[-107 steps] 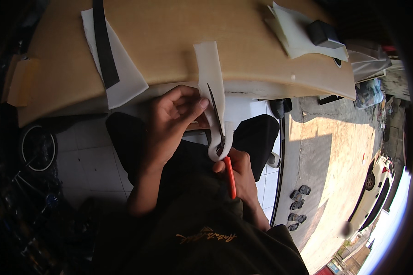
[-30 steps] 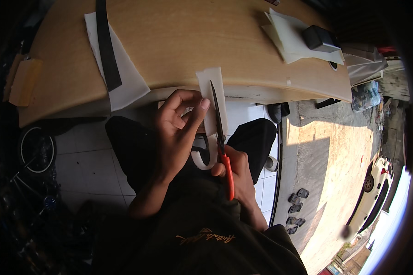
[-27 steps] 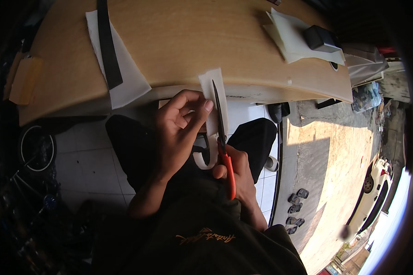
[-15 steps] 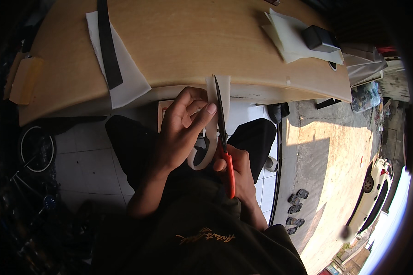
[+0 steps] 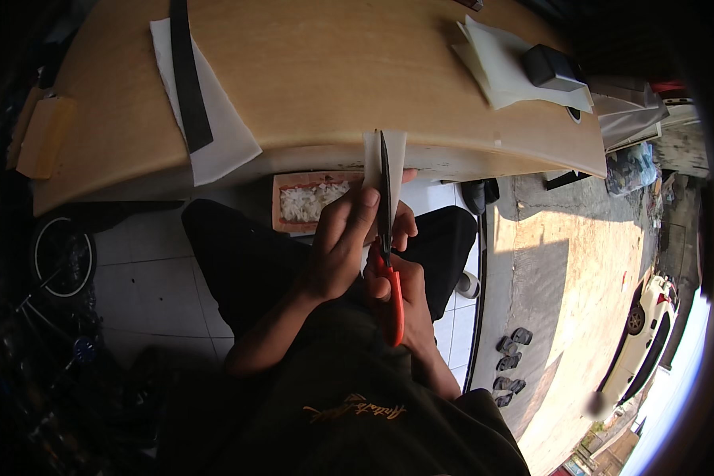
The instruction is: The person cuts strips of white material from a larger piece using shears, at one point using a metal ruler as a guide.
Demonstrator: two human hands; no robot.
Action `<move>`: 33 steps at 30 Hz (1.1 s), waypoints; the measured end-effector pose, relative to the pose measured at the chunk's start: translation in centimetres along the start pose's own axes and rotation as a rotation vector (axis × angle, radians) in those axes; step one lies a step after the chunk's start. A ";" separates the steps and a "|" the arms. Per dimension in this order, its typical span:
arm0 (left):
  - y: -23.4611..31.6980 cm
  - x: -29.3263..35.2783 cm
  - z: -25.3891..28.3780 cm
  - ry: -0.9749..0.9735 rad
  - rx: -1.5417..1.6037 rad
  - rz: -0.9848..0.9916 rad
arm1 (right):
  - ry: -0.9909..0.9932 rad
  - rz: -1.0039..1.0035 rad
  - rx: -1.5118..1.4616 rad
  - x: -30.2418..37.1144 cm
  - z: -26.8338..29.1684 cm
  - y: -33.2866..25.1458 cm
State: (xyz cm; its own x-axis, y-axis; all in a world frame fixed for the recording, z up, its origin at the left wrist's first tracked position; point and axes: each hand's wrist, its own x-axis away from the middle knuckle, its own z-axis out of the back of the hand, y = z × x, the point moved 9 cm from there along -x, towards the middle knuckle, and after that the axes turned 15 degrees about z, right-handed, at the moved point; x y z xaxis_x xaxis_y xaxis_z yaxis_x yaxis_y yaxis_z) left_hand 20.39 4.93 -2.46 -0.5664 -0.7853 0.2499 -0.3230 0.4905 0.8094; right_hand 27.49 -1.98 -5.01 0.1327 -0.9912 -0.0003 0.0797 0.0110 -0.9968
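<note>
My right hand [image 5: 408, 289] is closed around the red handles of a pair of scissors [image 5: 385, 190], whose dark blades point away from me toward the table edge. The blades lie along a white strip of paper-like sheet [image 5: 399, 151], which shows on both sides of them. With its thumb on the near face and its fingers behind, my left hand [image 5: 337, 250] pinches this strip. Some of its fingertips show to the right of the blades. My palm and fingers hide the strip's lower part.
The wooden table [image 5: 333, 79] curves across in front of me. On it lie a white sheet [image 5: 226, 147] under a dark strip [image 5: 186, 79], and more sheets [image 5: 488, 67] under a black block [image 5: 551, 67]. Below the edge stands a box [image 5: 275, 202] of white scraps. Sandals [image 5: 509, 361] lie at right.
My left hand has moved right, its fingers now behind the strip and blades. The hanging curl of strip has gone from sight, and the scrap box is uncovered. The scissors have shifted slightly right.
</note>
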 end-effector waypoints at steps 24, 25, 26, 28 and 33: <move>-0.1 1.9 3.0 0.152 -0.779 -0.060 | 0.161 -0.009 -0.208 0.0 0.9 -0.8; -0.3 1.9 3.3 0.149 -0.736 -0.060 | 0.159 0.024 -0.232 -0.2 1.0 -1.2; -0.5 2.0 3.5 0.145 -0.692 -0.059 | 0.127 0.049 -0.292 -0.6 1.2 -1.7; -2.1 1.9 4.3 0.107 -0.502 0.092 | 0.130 0.079 -0.352 -0.3 1.4 -1.5; -2.7 3.1 4.5 0.067 -0.201 0.199 | 0.209 0.012 -0.206 1.3 3.0 0.5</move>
State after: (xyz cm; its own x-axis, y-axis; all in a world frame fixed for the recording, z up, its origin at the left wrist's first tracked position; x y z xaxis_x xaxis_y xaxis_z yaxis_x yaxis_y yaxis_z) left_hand 16.12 2.88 -6.25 -0.5499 -0.7079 0.4433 -0.0506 0.5579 0.8283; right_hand 30.69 -2.88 -5.23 -0.0762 -0.9971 -0.0071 -0.1254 0.0166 -0.9920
